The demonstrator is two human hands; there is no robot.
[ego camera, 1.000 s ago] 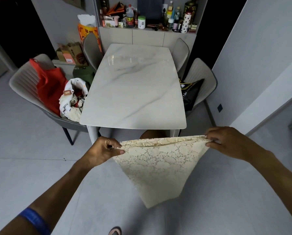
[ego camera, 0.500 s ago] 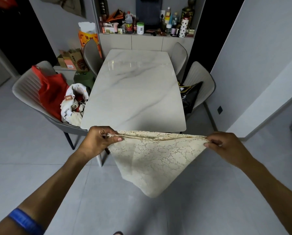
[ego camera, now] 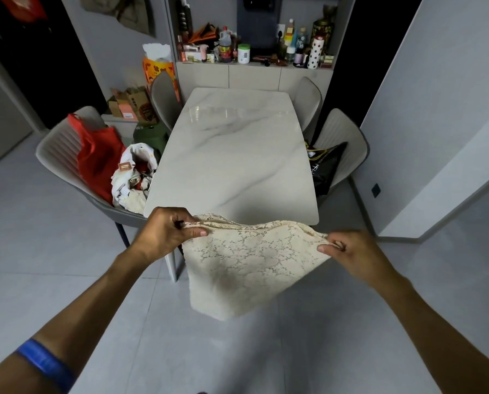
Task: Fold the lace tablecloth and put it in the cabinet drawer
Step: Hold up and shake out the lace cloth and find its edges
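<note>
Hands (ego camera: pixel 166 234) (ego camera: pixel 351 251) pinch tablecloth (ego camera: pixel 246 263) (folded) — taut

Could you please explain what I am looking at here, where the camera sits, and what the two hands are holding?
No machine is here: a person wears a wide-angle camera on the head, looking forward and down, so both bare arms reach in from below. The left hand and the right hand each pinch one end of the top edge of a folded cream lace tablecloth, which hangs between them over the floor, at the near end of a marble table. Chairs around the table hold a red bag and a black bag. Behind stands a cabinet with bottles on top.
</note>
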